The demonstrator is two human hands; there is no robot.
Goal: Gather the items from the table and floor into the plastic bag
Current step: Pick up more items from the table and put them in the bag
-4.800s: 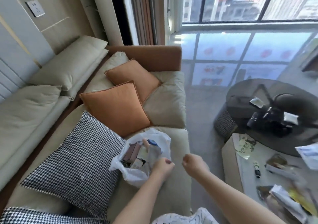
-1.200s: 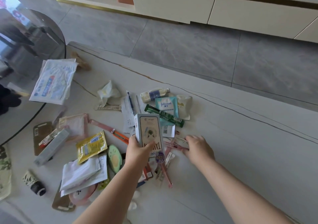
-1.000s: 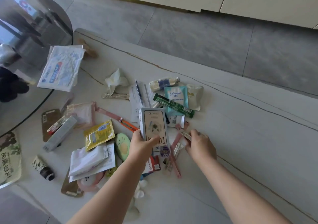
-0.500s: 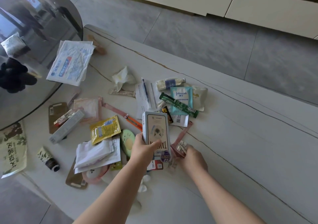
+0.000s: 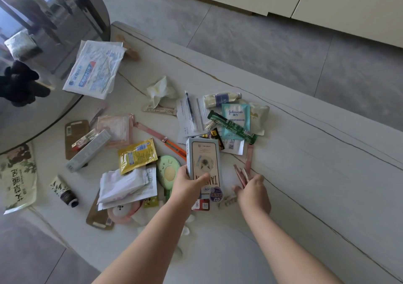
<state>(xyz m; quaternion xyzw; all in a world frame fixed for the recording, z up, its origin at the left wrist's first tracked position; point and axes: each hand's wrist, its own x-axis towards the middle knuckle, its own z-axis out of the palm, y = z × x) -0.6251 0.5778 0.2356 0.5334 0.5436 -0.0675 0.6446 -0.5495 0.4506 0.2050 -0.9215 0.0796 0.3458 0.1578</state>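
Since half a second ago the right hand (image 5: pixel 253 193) has drawn back toward the near edge of the table (image 5: pixel 305 174), and the pink sachet sticks (image 5: pixel 241 174) it was reaching into now stand fanned out of its curled fingers; one more pink stick (image 5: pixel 249 156) lies on the tabletop just beyond them, apart from the hand. The left hand (image 5: pixel 187 184) has kept its place — we find it gripping the lower end of a pale blue box (image 5: pixel 204 161), thumb across the printed face, the box held lengthwise above the pile.

Beyond the box, on the table, we note a teal sachet (image 5: pixel 235 118) with a green stick pack (image 5: pixel 231 126) lying across it, a small bottle (image 5: pixel 221 98) on its side, and a pen (image 5: pixel 189 109) on a sheet of paper. Left of the box lie an avocado-shaped item (image 5: pixel 169 170), a yellow sachet (image 5: pixel 137 155), a stack of white packets (image 5: pixel 124 185), an orange utility knife (image 5: pixel 174 148), a long grey box (image 5: pixel 88 150) and a small tube (image 5: pixel 63 191) with a dark cap. A crumpled tissue (image 5: pixel 160 89) sits farther back. A large white packet (image 5: pixel 94 69) overlaps the edge of the dark glass round table (image 5: pixel 54 22) at left.

The plastic bag is out of view — we cannot report its contents.
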